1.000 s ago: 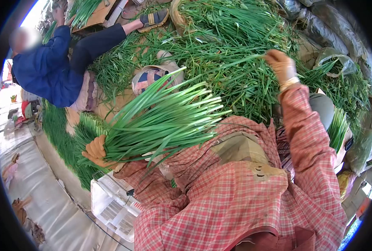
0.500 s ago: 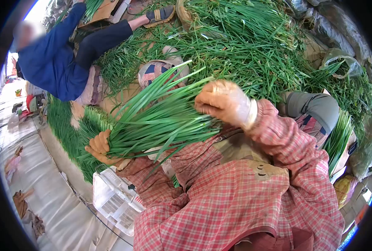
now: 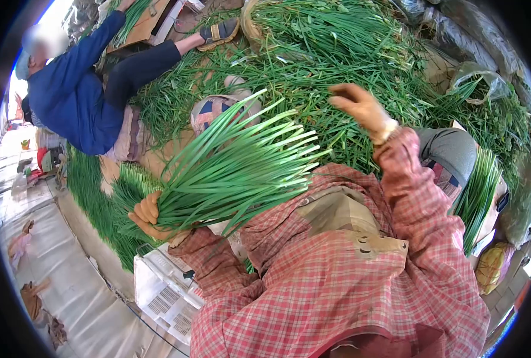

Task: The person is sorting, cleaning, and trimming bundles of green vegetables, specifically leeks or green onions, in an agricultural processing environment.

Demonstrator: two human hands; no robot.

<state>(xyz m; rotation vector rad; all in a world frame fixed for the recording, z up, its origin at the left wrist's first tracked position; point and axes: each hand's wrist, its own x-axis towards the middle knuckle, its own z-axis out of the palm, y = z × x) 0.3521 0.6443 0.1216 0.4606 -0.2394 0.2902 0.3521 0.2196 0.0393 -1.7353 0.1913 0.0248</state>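
We see the bunch of green leaves (image 3: 229, 173) in the middle left of the frame, held across the red plaid shirt (image 3: 337, 286). Its long axis runs from lower left to upper right: the gathered base sits at the lower left, and the tips fan out toward the upper right. The leaves are long, flat and narrow, bright green, tightly packed at the base and spreading into separate blades at the far end, where the tips end at uneven lengths.

Our left hand (image 3: 147, 216), in an orange-tan glove, is closed around the base of the bunch at the lower left of the frame. Our right hand (image 3: 361, 107), gloved the same way, is raised in the upper centre, clear of the bunch, with the fingers loosely curled and nothing in its grasp. It hangs over the loose pile of greens (image 3: 349, 53) that fills the upper part of the frame.

Just below the left hand stands a white plastic crate (image 3: 164, 292). In the upper left a person in a blue jacket (image 3: 74, 95) sits among more greens. At the right edge another bundle of leaves (image 3: 477, 191) lies beside a grey-clad knee (image 3: 453, 149).
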